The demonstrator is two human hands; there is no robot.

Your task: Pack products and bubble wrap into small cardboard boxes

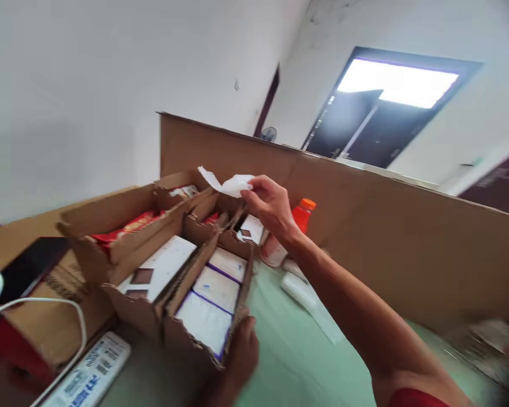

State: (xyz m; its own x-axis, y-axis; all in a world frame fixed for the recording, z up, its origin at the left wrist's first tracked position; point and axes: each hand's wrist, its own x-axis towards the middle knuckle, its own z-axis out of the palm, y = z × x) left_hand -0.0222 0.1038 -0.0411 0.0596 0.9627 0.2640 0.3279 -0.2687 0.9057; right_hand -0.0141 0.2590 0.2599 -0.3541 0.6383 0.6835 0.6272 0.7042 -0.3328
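Right hand [274,203] pinches white paper [236,185] above the far end of the box [190,347] of white packs [212,285], not yet set down; left hand [244,347] touches its near side (grip unclear). What else remains doesn't show.

boxes [155,234] stand left of the bottle [304,212], before the panel [356,226].

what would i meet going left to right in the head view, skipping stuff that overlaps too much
Dark flat panel → red packet → purple-edged white packs → right hand pinching a thin white sheet → orange bottle cap.
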